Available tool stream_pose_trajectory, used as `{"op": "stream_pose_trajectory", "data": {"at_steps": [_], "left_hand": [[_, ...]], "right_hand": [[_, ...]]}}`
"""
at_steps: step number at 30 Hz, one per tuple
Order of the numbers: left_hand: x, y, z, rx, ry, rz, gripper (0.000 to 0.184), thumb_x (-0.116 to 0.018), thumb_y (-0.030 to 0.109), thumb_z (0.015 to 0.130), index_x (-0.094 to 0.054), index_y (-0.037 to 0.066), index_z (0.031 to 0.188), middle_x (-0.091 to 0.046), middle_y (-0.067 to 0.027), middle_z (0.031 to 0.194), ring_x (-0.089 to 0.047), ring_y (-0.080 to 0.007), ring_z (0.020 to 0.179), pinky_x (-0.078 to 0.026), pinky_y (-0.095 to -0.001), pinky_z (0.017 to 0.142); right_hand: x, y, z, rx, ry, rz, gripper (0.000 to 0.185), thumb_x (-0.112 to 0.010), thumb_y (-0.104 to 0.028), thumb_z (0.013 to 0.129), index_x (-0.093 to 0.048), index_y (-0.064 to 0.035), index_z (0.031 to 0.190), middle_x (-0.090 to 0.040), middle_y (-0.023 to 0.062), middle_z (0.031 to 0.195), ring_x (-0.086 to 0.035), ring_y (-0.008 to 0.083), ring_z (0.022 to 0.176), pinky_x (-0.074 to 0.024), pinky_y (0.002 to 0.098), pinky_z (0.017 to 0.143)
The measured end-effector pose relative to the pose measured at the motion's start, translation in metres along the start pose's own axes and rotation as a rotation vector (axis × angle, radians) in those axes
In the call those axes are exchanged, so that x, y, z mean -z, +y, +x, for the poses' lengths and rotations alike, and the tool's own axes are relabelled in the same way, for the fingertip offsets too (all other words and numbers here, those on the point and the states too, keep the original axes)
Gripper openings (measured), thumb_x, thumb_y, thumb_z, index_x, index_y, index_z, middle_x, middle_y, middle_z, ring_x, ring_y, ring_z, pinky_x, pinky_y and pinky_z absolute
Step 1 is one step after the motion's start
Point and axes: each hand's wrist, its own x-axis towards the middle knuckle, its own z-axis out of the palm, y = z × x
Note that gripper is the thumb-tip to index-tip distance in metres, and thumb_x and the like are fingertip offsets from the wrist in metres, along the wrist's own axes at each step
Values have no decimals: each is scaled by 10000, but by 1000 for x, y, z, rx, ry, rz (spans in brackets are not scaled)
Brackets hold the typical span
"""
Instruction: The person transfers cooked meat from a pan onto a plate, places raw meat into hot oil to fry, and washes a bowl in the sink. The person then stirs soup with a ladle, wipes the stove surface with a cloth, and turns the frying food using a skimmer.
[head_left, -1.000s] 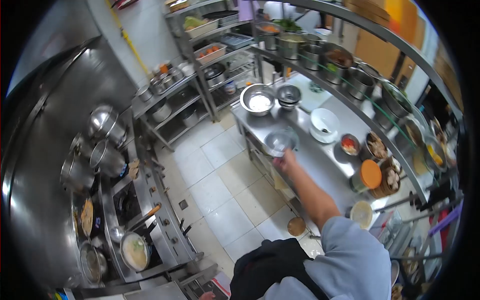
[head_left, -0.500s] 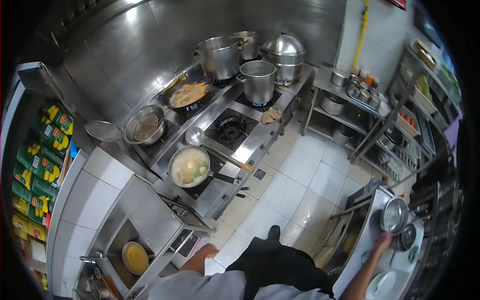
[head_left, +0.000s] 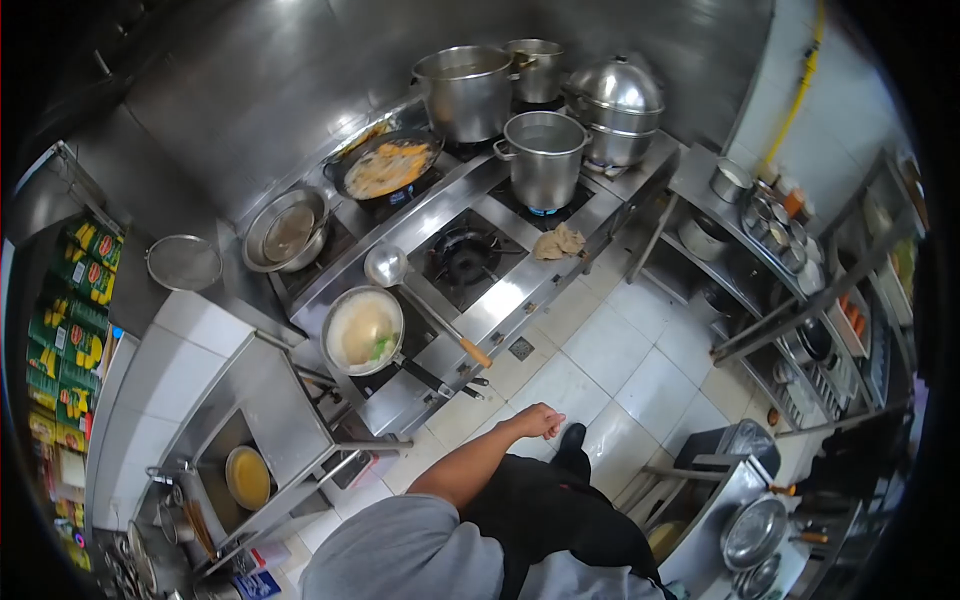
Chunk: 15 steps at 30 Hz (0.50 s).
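My left hand hangs over the floor in front of the stove, fingers curled closed, with nothing visible in them. My right hand is out of view. The nearest thing to my left hand is the ladle, whose wooden handle reaches past the stove's front edge. Beside the ladle, a pan of pale, bubbling liquid with something green sits on a burner. A wok holds orange-brown food in foaming oil. Metal bowls rest on the counter at the lower right.
A tall pot stands over a blue flame, with a crumpled cloth near it. Behind are another large pot and a domed steamer. A sink holds a yellow-filled bowl. Shelves stand at the right.
The view has swung from the right counter to the stove. My right hand, earlier at a metal bowl, has left the view. My left hand has come forward, past the stove's front.
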Motion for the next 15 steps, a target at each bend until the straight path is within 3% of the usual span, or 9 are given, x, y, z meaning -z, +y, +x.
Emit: {"op": "stream_pose_trajectory", "data": {"at_steps": [2,4,5,6,8,9,11,14,15], "left_hand": [[1,-3,1,52,51,-10,327,-561,283,909,-624,-1,760,-662,-81,730,-647,-157,626,-540,-295,625],[3,-36,5,64,103,178,309,-531,262,889,-641,-11,794,-667,-94,740,-642,-174,616,-535,-322,616],[6,-42,-3,171,135,312,289,-505,219,844,-668,-19,819,-671,-136,762,-646,-229,624,-530,-380,622],[9,-43,-19,212,219,265,289,-505,219,844,-668,-19,819,-671,-136,762,-646,-229,624,-530,-380,622],[15,-37,-49,455,129,517,290,-516,253,843,-681,15,836,-672,-175,812,-658,-300,717,-515,-412,697],[11,-105,-39,400,168,620,284,-507,238,815,-680,14,787,-668,-174,808,-649,-328,757,-513,-435,718],[14,-116,-85,355,275,690,250,-522,214,785,-659,6,759,-660,-169,824,-637,-343,820,-514,-446,738],[-9,-154,-147,341,502,888,187,-519,165,786,-654,41,748,-662,-136,837,-631,-321,859,-515,-435,744],[-25,-155,-164,474,691,647,172,-526,169,793,-657,58,774,-663,-122,839,-631,-309,866,-514,-428,748]], "right_hand": [[22,-47,27,26,34,74,323,-535,-322,939,-556,-70,1140,-639,90,922,-644,254,828,-529,372,647],[27,-96,63,58,12,53,325,-537,-317,939,-555,-67,1146,-642,94,932,-645,258,833,-531,376,654],[21,-114,86,65,-34,18,326,-538,-314,939,-554,-65,1149,-643,96,937,-645,260,836,-531,378,657],[8,-127,108,66,-83,-36,328,-538,-311,939,-553,-63,1152,-644,99,942,-645,262,838,-532,381,660],[-33,-150,153,73,-225,-201,330,-540,-306,938,-552,-60,1159,-646,103,952,-645,265,843,-533,385,667],[-57,-156,168,82,-301,-317,332,-541,-303,938,-551,-59,1162,-648,105,957,-646,267,846,-534,387,670],[-103,-164,193,151,-459,-623,335,-542,-298,938,-549,-55,1168,-650,110,967,-646,271,851,-535,391,676],[-168,-156,225,547,-740,-1190,339,-544,-290,938,-547,-51,1178,-653,117,982,-647,276,858,-537,397,686],[-189,-156,233,720,-819,-1336,341,-545,-288,938,-546,-49,1181,-654,119,987,-647,278,860,-538,399,689]]}}
